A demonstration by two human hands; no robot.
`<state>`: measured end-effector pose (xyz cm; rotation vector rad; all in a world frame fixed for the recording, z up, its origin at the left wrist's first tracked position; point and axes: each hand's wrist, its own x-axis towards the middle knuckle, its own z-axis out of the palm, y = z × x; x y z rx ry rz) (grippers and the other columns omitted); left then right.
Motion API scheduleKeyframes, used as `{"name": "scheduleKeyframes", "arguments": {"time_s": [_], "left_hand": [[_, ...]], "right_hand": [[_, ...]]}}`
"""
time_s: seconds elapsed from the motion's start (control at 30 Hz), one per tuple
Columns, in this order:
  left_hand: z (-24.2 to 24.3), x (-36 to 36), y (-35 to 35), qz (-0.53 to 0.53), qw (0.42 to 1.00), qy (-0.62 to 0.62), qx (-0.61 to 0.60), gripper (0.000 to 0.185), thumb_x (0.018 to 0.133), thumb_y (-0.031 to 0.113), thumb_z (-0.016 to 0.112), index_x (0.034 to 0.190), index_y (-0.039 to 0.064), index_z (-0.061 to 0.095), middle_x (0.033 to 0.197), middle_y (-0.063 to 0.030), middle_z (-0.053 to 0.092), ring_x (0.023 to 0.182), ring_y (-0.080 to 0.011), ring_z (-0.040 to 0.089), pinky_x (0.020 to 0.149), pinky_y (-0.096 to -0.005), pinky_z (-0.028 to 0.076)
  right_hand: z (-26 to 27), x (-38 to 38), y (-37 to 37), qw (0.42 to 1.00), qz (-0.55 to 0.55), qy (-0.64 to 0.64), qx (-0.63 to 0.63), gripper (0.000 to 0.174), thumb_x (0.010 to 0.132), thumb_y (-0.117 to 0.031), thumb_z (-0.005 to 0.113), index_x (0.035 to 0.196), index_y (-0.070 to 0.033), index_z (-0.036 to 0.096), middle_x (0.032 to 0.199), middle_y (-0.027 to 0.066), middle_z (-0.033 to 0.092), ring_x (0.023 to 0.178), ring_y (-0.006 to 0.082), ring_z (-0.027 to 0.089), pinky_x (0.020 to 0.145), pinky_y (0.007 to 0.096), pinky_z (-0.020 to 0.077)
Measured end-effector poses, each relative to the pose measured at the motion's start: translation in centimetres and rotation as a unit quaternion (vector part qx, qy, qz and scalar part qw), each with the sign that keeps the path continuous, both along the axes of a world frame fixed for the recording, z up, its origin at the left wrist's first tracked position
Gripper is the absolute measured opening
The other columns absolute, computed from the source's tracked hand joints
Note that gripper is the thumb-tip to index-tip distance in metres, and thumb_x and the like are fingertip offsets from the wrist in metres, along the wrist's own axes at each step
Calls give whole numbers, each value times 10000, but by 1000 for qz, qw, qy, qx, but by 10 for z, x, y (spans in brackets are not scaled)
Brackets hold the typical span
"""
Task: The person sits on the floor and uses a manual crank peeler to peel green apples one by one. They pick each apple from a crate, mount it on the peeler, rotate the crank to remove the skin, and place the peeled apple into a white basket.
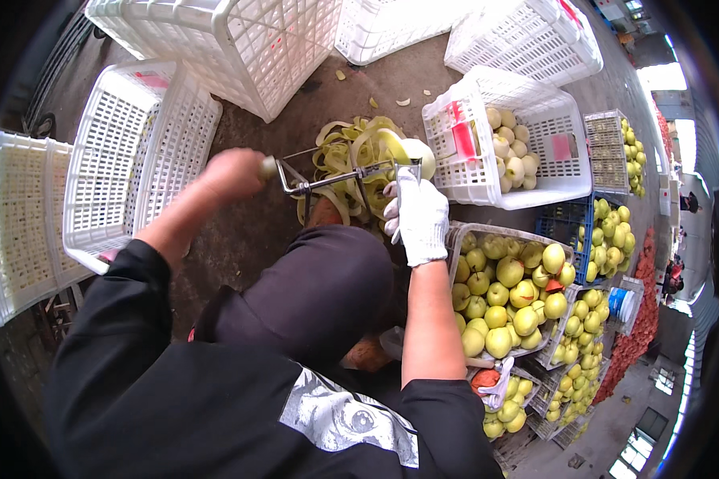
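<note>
My bare left hand [233, 173], slightly blurred, is closed around the crank handle [268, 167] of a metal hand-crank peeler [335, 178]. At the far end of its shaft sits a partly peeled pear [422, 158], white on the right with green skin still on its left. My right hand [420, 215], in a white knit glove, grips a flat metal peeling tool [405, 173] right up against the pear. Long ribbons of green peel [347, 141] hang in a tangle behind and under the shaft. My bent knee [341, 257] is just below the peeler.
A white plastic crate [449, 173] at the right contains several peeled pears [509, 141]. Nearer me, another crate [485, 229] is heaped with unpeeled yellow-green pears [509, 272]. More white crates [198, 108] stand left and ahead. Peel scraps [402, 102] dot the floor.
</note>
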<state>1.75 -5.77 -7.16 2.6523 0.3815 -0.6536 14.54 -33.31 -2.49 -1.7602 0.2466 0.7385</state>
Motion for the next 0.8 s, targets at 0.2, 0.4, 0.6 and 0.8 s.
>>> {"name": "scheduleKeyframes", "arguments": {"time_s": [0.2, 0.4, 0.6, 0.8], "left_hand": [[22, -19, -14, -79, 972, 145, -169, 208, 770, 223, 704, 923, 84, 724, 842, -155, 725, 833, -314, 710, 743, -415, 547], [12, 2, -7, 58, 998, 18, -26, 202, 791, 278, 694, 824, 82, 733, 788, -170, 712, 747, -312, 709, 685, -436, 537], [44, -10, -24, -29, 978, 167, -121, 247, 758, 261, 712, 896, 57, 730, 845, -183, 722, 834, -358, 708, 778, -440, 555], [-11, -1, -4, 9, 987, 73, -140, 219, 774, 243, 736, 889, 57, 734, 821, -152, 738, 742, -288, 712, 681, -417, 546]], "right_hand": [[-9, -1, -1, 996, 3, -60, -59, 383, 986, -392, 600, 856, -35, 645, 587, 64, 578, 405, 136, 502, 377, 276, 401], [-42, -6, -4, 973, 76, -142, -165, 422, 988, -426, 586, 829, -37, 628, 588, 63, 633, 427, 155, 577, 407, 306, 444], [-65, -5, -4, 860, 121, -387, -310, 513, 1000, -519, 493, 738, -95, 612, 636, 183, 650, 615, 403, 665, 561, 504, 522], [-68, -8, -34, 837, 204, -386, -329, 518, 1008, -548, 437, 870, -101, 659, 764, 209, 692, 731, 430, 685, 667, 529, 544]]}}
